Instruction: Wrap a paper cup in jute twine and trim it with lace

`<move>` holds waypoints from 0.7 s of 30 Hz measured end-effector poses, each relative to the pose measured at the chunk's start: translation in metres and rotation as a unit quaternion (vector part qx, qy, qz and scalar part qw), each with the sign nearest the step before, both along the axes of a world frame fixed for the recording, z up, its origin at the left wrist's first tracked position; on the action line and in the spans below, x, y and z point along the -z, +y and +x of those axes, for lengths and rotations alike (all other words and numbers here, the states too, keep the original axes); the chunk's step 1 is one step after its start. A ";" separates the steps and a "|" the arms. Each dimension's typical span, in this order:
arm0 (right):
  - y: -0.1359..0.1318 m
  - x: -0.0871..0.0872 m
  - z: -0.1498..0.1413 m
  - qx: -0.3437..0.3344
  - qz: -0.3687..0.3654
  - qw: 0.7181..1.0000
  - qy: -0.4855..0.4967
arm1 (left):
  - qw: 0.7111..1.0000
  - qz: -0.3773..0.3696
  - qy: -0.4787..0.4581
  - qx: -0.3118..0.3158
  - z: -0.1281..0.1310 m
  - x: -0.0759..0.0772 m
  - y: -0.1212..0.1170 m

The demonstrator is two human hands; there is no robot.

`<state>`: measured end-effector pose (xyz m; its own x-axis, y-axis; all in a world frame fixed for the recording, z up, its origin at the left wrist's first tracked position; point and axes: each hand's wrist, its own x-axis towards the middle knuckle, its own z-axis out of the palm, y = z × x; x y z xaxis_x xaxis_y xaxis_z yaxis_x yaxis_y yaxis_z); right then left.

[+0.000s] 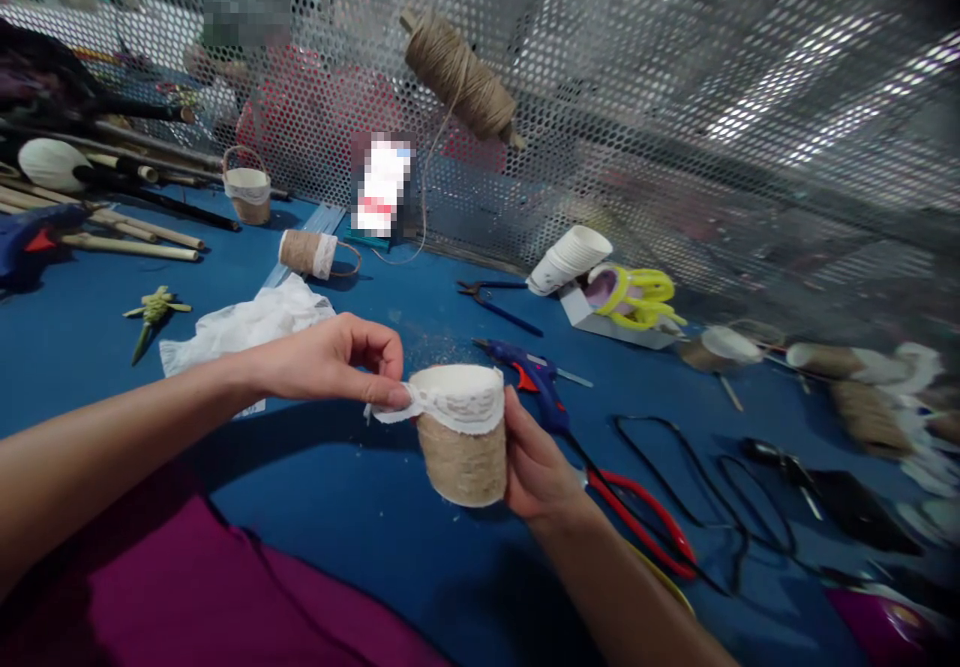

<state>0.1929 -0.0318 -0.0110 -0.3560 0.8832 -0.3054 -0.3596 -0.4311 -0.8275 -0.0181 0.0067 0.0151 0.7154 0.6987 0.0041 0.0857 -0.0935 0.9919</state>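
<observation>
My right hand (538, 463) grips a twine-wrapped cup (462, 459) from its right side, holding it upside down above the blue table (360, 507). A band of white lace (457, 402) runs round the cup's upper part. My left hand (330, 357) pinches the loose end of that lace at the cup's left edge, thumb and forefinger pressed together.
A blue glue gun (534, 375) and red-handled scissors (645, 517) lie right of the cup. White lace cloth (247, 325), two finished twine cups (309, 253), stacked paper cups (568, 257), pliers (491, 299), sticks (127, 232) and a hanging twine spool (461, 79) on mesh surround. A person sits behind the mesh.
</observation>
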 end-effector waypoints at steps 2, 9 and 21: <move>0.000 0.000 -0.001 0.001 -0.006 1.000 -0.002 | 1.000 -0.005 0.004 0.000 0.000 0.000 0.000; -0.002 0.002 -0.001 -0.007 0.017 1.000 0.004 | 0.998 0.022 0.029 -0.047 0.003 0.007 0.001; 0.003 0.010 -0.011 0.104 0.089 0.991 -0.009 | 0.975 0.037 0.100 -0.197 0.016 0.021 -0.006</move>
<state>0.1815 -0.0290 -0.0214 -0.1572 0.9772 -0.1430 -0.4092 -0.1963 -0.8911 -0.0018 0.0009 -0.0059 0.3827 0.9226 -0.0476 0.3197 -0.0840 0.9438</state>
